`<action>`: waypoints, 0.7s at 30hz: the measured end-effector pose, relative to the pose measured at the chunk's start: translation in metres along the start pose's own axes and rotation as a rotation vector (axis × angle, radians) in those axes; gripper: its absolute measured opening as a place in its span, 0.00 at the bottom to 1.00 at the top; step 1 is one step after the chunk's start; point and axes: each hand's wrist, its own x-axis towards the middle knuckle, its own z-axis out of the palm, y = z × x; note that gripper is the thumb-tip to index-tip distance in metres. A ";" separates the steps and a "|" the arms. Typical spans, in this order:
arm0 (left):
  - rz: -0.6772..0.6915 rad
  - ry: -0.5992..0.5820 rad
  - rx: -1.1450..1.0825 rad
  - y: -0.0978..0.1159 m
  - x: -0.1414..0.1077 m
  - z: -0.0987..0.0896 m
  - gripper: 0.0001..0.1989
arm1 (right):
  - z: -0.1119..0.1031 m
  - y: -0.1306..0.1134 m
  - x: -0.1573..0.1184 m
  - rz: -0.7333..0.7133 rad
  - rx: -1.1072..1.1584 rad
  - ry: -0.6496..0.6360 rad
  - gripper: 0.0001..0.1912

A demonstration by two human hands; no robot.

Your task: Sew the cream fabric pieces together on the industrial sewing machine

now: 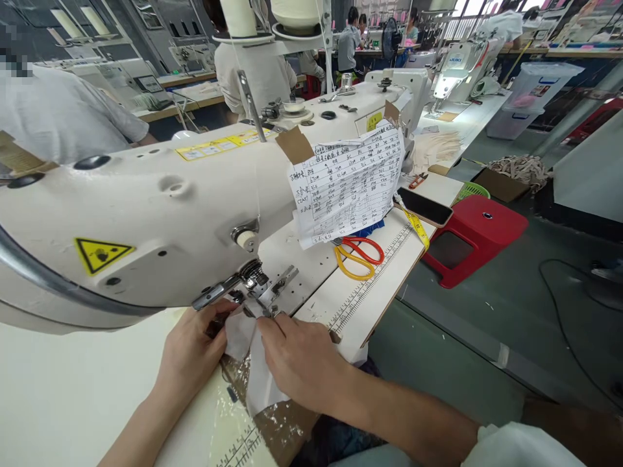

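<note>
White fabric (263,379) lies under the needle area of a large white sewing machine (195,220) and hangs toward the table's front edge. My left hand (192,353) is at the left of the presser foot (265,305), its fingers closed near the fabric's edge; the fingertips are partly hidden by the machine head. On the fabric's right side, my right hand (299,357) presses with bent, closed fingers just in front of the foot. A handwritten paper (348,185) is fixed to the machine above the hands.
Scissors with red and yellow handles (360,256), a yellow measuring tape (413,224) and a phone (424,206) lie to the right. A red stool (479,233) stands beyond the table edge. A person in a light shirt (73,113) sits at the far left.
</note>
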 end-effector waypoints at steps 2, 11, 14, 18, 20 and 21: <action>-0.023 0.011 -0.018 -0.001 0.000 -0.001 0.13 | 0.000 0.000 0.000 0.000 0.005 0.012 0.11; -0.025 0.033 -0.062 0.003 0.000 -0.006 0.11 | -0.001 -0.001 0.002 0.014 -0.017 -0.017 0.10; 0.089 0.067 -0.033 0.003 -0.001 -0.005 0.10 | 0.003 -0.001 0.004 0.004 -0.031 0.003 0.12; 0.272 0.093 -0.004 0.002 -0.003 -0.006 0.09 | 0.007 -0.002 0.000 0.032 -0.032 0.026 0.17; 0.351 0.078 0.001 0.003 -0.004 -0.009 0.09 | 0.002 -0.002 -0.011 0.072 0.028 0.015 0.16; 0.389 0.068 0.008 0.004 -0.005 -0.010 0.09 | -0.003 -0.002 -0.020 0.090 0.086 0.000 0.14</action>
